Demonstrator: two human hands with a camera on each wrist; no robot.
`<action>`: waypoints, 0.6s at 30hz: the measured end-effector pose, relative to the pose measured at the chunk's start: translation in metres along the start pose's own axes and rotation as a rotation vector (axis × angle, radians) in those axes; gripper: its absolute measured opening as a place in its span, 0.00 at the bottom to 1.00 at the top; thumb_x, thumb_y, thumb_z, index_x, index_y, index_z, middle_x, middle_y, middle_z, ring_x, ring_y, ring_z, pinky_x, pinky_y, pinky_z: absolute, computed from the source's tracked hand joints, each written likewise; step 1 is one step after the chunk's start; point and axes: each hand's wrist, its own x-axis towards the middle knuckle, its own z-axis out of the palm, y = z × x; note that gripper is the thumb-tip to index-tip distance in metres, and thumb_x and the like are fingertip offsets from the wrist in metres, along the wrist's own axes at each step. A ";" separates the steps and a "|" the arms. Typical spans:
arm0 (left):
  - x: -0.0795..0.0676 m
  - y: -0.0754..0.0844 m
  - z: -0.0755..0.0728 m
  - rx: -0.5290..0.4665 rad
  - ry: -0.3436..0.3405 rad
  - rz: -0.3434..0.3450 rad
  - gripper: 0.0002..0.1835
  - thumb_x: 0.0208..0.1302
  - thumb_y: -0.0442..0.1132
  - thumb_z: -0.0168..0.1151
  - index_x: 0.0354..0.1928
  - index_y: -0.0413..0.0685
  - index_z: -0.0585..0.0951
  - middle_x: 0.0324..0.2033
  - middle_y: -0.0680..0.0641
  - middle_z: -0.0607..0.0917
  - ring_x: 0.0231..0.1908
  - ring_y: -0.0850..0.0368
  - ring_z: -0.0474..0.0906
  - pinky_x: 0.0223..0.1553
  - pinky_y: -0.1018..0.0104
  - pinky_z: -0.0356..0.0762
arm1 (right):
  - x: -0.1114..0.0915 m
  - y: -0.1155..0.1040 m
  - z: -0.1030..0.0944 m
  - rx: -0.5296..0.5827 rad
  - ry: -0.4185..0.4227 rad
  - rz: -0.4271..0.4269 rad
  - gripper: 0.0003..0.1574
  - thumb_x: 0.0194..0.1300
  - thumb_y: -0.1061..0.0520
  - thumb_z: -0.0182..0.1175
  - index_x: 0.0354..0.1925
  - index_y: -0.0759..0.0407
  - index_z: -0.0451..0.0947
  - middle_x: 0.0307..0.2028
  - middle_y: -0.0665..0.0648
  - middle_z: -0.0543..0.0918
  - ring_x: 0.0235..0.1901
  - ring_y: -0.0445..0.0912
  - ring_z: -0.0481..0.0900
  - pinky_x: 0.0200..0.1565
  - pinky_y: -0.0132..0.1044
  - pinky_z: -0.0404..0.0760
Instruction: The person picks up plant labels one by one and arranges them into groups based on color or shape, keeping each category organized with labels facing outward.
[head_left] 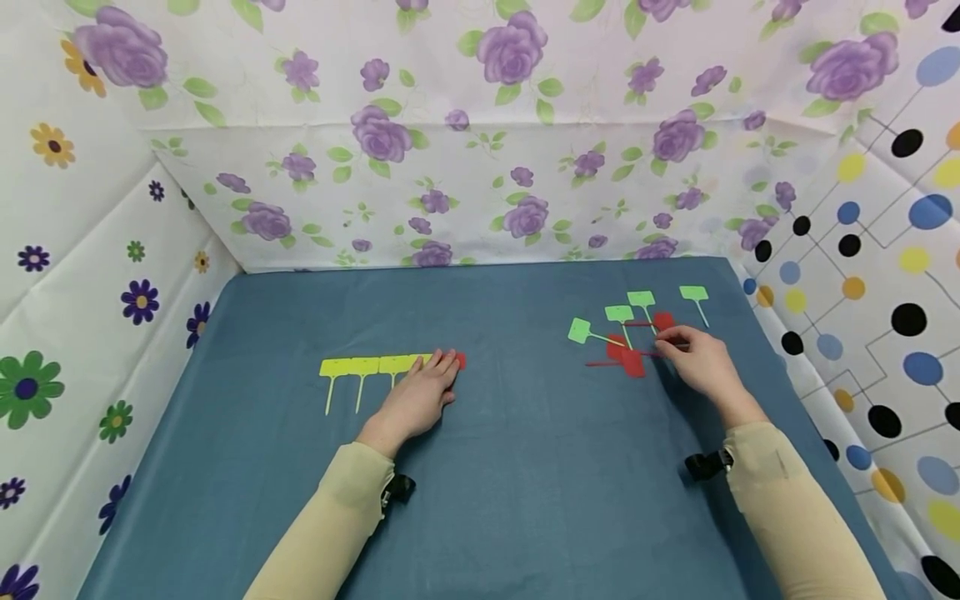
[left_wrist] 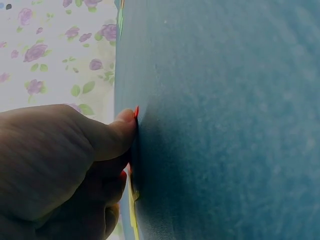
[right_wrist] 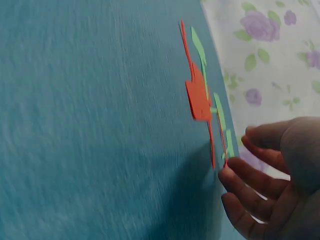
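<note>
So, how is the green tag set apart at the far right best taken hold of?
Probably pinch the stem of the green tag, coming from the near side: the slim stem runs toward that side, and in the head view nothing overlaps it.

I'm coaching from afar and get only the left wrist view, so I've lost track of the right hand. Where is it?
Observer: In the head view, the right hand is close beside a cluster of red tags and green tags.
Operator: How many green ones show?
Observer: Four.
Operator: I get just a sliver of the yellow tags by the left hand; how are they laid?
Observer: Side by side in a row, the visible stems pointing toward the person.
</note>
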 end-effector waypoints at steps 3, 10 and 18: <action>0.000 0.000 0.001 -0.003 0.001 0.002 0.31 0.75 0.41 0.55 0.76 0.42 0.61 0.76 0.42 0.57 0.76 0.45 0.49 0.75 0.45 0.45 | 0.001 0.007 -0.003 -0.022 0.037 0.039 0.24 0.74 0.43 0.56 0.57 0.57 0.78 0.54 0.66 0.81 0.53 0.61 0.78 0.49 0.60 0.78; 0.002 0.000 0.000 0.006 0.000 0.004 0.32 0.75 0.41 0.56 0.76 0.43 0.61 0.76 0.43 0.57 0.76 0.45 0.49 0.75 0.44 0.45 | 0.005 0.019 -0.010 -0.055 0.073 0.120 0.31 0.72 0.42 0.58 0.63 0.59 0.75 0.55 0.68 0.79 0.53 0.62 0.76 0.52 0.62 0.76; 0.003 -0.001 0.001 0.010 -0.012 -0.008 0.32 0.75 0.42 0.55 0.76 0.44 0.60 0.76 0.44 0.56 0.76 0.46 0.47 0.75 0.45 0.44 | 0.026 0.019 -0.013 -0.148 0.009 0.138 0.40 0.74 0.36 0.53 0.72 0.58 0.66 0.57 0.70 0.76 0.54 0.66 0.74 0.48 0.65 0.76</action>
